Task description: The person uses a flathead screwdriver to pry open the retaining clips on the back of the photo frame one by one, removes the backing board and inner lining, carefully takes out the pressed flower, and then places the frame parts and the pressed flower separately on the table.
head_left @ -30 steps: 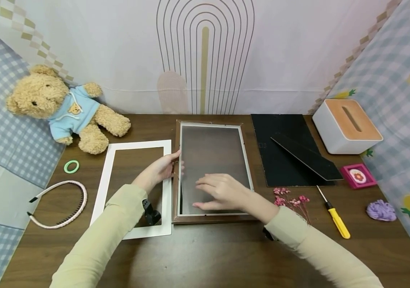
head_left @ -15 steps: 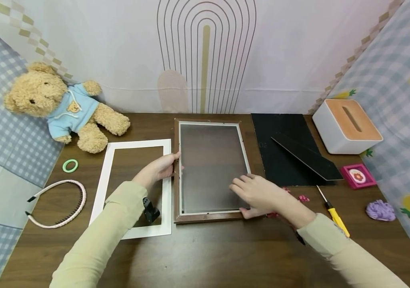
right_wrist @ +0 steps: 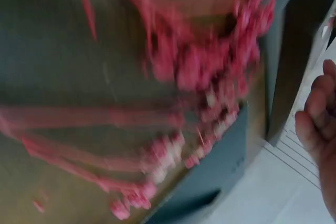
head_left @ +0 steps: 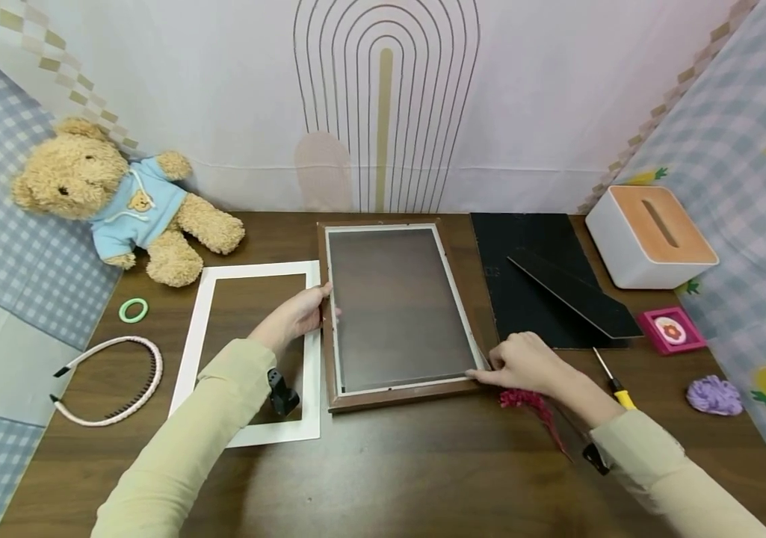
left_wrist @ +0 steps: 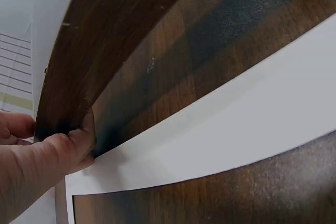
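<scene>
In the head view a brown wooden picture frame (head_left: pixel 396 397) lies at the middle of the table, turned slightly askew. A greyish see-through pane (head_left: pixel 396 314) with a white border fills it. My left hand (head_left: pixel 297 314) grips the frame's left side, thumb on top and fingers under; the left wrist view shows them wrapped round the wooden edge (left_wrist: pixel 79 66). With fingers curled, my right hand (head_left: pixel 527 362) holds the frame's lower right corner, thumb on the pane's border. Pink dried flowers (head_left: pixel 530 402) lie below the right hand, blurred in the right wrist view.
A white mat border (head_left: pixel 255 433) lies left of the frame. Black backing board (head_left: pixel 524 232) with a raised flap, a yellow screwdriver (head_left: pixel 623 398), a pink box (head_left: pixel 672 329), a purple scrunchie (head_left: pixel 714 394) and a tissue box (head_left: pixel 652 235) stand right. Teddy bear (head_left: pixel 134 198) and headband (head_left: pixel 110 418) sit left.
My right hand has moved from over the pane to the frame's lower right corner. The frame has swung slightly counterclockwise. My left hand keeps its grip on the left side.
</scene>
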### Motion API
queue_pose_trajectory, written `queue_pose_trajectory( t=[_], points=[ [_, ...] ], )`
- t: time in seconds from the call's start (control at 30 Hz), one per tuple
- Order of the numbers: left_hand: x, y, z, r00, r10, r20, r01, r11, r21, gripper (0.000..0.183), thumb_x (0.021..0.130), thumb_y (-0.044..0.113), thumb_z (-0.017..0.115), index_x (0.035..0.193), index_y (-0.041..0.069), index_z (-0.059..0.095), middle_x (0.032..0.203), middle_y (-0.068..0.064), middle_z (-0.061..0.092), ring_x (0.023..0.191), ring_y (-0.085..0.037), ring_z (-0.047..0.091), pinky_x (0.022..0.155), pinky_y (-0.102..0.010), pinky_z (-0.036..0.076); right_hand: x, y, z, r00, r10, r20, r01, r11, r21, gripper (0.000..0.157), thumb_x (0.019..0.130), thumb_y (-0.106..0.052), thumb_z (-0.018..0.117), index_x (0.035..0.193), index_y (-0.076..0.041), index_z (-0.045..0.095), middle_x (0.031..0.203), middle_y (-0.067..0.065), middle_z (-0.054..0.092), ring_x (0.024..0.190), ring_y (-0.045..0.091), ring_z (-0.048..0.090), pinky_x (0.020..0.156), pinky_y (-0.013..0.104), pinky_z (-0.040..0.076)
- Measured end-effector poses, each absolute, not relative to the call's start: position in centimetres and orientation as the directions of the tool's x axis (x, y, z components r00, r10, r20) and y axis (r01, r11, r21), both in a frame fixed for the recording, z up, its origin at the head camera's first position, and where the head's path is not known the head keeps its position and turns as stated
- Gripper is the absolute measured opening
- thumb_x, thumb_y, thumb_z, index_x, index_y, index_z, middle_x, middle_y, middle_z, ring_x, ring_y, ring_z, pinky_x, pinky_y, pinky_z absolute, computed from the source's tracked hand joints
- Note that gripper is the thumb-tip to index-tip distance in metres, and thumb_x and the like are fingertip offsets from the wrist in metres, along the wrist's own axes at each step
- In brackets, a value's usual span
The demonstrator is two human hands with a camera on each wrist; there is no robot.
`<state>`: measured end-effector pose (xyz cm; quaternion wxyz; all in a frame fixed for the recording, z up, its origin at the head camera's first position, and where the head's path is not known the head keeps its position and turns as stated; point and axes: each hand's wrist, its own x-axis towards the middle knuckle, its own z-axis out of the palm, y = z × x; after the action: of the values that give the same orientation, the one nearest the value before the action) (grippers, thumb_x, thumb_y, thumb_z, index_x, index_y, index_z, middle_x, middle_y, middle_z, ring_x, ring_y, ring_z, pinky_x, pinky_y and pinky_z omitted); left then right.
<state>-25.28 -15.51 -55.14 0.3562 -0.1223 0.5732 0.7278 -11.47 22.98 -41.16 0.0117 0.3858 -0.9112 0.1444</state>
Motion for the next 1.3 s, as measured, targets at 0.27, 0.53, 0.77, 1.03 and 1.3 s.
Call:
queue_pose_trajectory(
  t=[0.27, 0.53, 0.77, 1.03, 1.3],
  points=[
    [-25.7, -15.6, -55.4, -0.726, 0.33, -0.603, -0.657, -0.073, 0.75, 0.075, 0.092, 0.052, 0.044, 0.144, 0.011, 0.009, 0.132, -0.012, 0.033, 0.107, -0.026, 0.052, 0.085, -0.036, 0.05, -11.0, 22.6, -41.0, -0.918, -0.348, -0.189, -0.215, 0.838, -0.501, 0.047, 0.073, -0.046, 0.074, 0.047, -0.01, 0.059, 0.039, -0.008, 0.043, 0.037, 0.002, 0.034, 0.038, 0.017, 0.028],
    [-23.2, -14.5, -49.8, -0.717, 0.328, -0.615, -0.667, -0.065, 0.742, 0.052, 0.1, 0.041, 0.031, 0.141, 0.013, 0.017, 0.111, -0.008, 0.043, 0.097, -0.022, 0.053, 0.078, -0.031, 0.051, -11.8, 22.9, -40.6, -0.872, -0.313, -0.376, 0.085, 0.66, -0.746, 0.043, 0.077, -0.033, 0.075, 0.091, 0.007, 0.065, 0.061, 0.005, 0.066, 0.05, 0.013, 0.063, 0.051, 0.028, 0.055],
    [-25.6, -16.1, -56.0, -0.73, 0.323, -0.602, -0.668, -0.153, 0.728, 0.054, 0.094, 0.046, 0.045, 0.137, 0.019, 0.027, 0.102, -0.01, 0.049, 0.087, -0.022, 0.058, 0.079, -0.037, 0.053, -12.0, 22.3, -41.0, -0.762, -0.375, -0.528, 0.344, 0.457, -0.82, 0.028, 0.094, -0.019, 0.054, 0.093, 0.008, 0.054, 0.071, -0.001, 0.064, 0.066, 0.006, 0.064, 0.066, 0.024, 0.058],
    [-25.9, -15.9, -56.5, -0.755, 0.241, -0.61, -0.653, -0.202, 0.73, 0.05, 0.1, 0.04, 0.033, 0.137, 0.01, 0.023, 0.108, -0.021, 0.054, 0.097, -0.032, 0.064, 0.086, -0.046, 0.054, -11.9, 21.8, -39.9, -0.819, -0.361, -0.445, 0.255, 0.465, -0.847, 0.023, 0.097, -0.015, 0.048, 0.1, 0.008, 0.05, 0.093, 0.012, 0.063, 0.08, 0.006, 0.058, 0.077, 0.023, 0.053],
    [-24.8, -15.0, -54.8, -0.791, 0.32, -0.521, -0.573, -0.09, 0.815, 0.053, 0.099, 0.033, 0.04, 0.138, 0.006, 0.016, 0.098, -0.02, 0.059, 0.088, -0.028, 0.066, 0.08, -0.044, 0.055, -11.1, 22.5, -39.7, -0.918, -0.2, -0.341, 0.393, -0.363, -0.845, 0.015, 0.099, -0.017, 0.042, 0.111, -0.007, 0.044, 0.095, 0.0, 0.072, 0.091, 0.011, 0.069, 0.082, 0.027, 0.056]
  ],
)
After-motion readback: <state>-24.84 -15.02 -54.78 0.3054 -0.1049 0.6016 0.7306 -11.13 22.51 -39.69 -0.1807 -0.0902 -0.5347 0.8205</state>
